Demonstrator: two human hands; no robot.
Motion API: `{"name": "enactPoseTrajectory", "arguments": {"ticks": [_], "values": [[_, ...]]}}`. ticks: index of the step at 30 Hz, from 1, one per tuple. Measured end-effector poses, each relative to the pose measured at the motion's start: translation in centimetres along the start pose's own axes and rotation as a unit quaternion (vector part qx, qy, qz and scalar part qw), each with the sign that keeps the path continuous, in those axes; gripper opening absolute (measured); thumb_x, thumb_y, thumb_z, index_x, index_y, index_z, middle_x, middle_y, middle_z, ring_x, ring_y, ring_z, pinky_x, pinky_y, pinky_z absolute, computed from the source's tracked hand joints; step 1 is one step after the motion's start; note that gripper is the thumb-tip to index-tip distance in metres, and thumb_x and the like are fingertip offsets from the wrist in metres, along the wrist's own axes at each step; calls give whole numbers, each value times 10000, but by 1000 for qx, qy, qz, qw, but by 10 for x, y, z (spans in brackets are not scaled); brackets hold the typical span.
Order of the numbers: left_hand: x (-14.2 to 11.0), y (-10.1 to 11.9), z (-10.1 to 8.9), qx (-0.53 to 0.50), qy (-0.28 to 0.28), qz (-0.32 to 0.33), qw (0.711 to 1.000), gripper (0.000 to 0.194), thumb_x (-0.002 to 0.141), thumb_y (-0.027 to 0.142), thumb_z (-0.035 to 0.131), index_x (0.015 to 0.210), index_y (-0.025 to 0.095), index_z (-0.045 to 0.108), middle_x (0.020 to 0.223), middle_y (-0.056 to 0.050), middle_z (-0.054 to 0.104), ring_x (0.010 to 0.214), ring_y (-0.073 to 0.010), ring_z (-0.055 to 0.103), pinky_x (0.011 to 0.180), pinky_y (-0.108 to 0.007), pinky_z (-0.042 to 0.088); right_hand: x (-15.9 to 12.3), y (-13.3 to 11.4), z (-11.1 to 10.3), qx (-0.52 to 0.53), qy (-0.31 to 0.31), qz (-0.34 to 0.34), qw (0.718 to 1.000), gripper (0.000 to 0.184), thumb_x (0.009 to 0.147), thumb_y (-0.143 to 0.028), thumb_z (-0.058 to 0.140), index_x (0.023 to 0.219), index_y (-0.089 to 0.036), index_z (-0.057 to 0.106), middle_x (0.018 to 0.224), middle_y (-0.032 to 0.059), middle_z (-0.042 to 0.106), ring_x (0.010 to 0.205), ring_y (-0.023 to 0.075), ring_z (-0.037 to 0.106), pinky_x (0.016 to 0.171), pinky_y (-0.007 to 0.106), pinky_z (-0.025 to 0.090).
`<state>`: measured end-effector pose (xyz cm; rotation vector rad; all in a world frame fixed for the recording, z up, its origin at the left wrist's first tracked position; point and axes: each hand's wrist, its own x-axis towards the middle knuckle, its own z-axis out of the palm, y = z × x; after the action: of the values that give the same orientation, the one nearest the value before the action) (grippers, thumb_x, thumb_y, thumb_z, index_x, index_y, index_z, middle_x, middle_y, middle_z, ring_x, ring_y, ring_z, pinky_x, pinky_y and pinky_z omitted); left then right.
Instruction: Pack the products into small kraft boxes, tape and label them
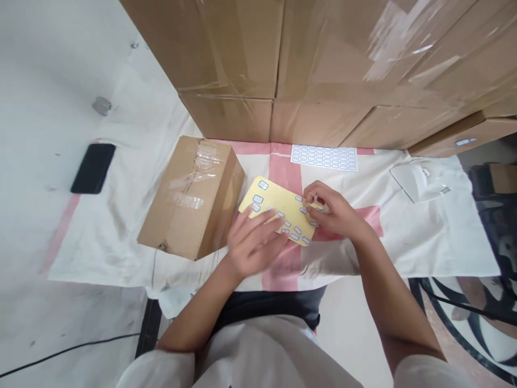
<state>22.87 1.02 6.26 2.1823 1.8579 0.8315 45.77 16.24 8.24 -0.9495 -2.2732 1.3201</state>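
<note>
A yellow backing sheet with a few small white labels left on it lies on the white and pink cloth. My left hand rests flat on the sheet's near edge, fingers stretched out. My right hand is at the sheet's right end, its fingertips pinched together on a small label there. A small taped cardboard box stands just left of the sheet.
A full white label sheet lies farther back, by a wall of large stacked cardboard boxes. A black phone lies on the floor at the left. A white plastic bag is at the right. A cable crosses the floor.
</note>
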Motion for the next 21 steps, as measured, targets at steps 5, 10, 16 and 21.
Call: {"name": "enactPoseTrajectory", "arguments": {"ticks": [5, 10, 16, 21], "values": [[-29, -23, -103, 187, 37, -178, 965, 808, 908, 528, 662, 1615, 356, 312, 1688, -82, 342, 1558, -423, 301, 1277, -716, 186, 62, -24, 7, 197, -47, -27, 979, 294, 839, -447, 727, 824, -215, 547, 998, 52, 582, 903, 193, 560, 818, 324, 474], [-51, -69, -140, 187, -95, -32, 977, 781, 970, 444, 592, 1649, 400, 209, 1689, -39, 323, 1556, -345, 332, 1290, -603, 250, 114, -30, 39, 274, -250, -31, 928, 345, 780, -445, 821, 816, -179, 604, 748, -30, 551, 677, 114, 502, 673, 247, 422], [-66, -86, -151, 174, -119, 50, 976, 816, 932, 353, 666, 1634, 406, 253, 1641, -62, 411, 1522, -329, 404, 1281, -609, 280, 117, -18, 63, 302, -340, -5, 891, 258, 817, -345, 799, 847, -153, 630, 777, -24, 610, 694, 108, 563, 685, 242, 448], [-62, -91, -150, 145, -93, 87, 981, 745, 887, 315, 735, 1565, 299, 426, 1603, -125, 473, 1495, -366, 438, 1271, -618, 282, 115, -9, 72, 282, -290, -24, 914, 253, 846, -367, 763, 874, -149, 639, 813, 9, 618, 731, 123, 552, 692, 255, 455]]}}
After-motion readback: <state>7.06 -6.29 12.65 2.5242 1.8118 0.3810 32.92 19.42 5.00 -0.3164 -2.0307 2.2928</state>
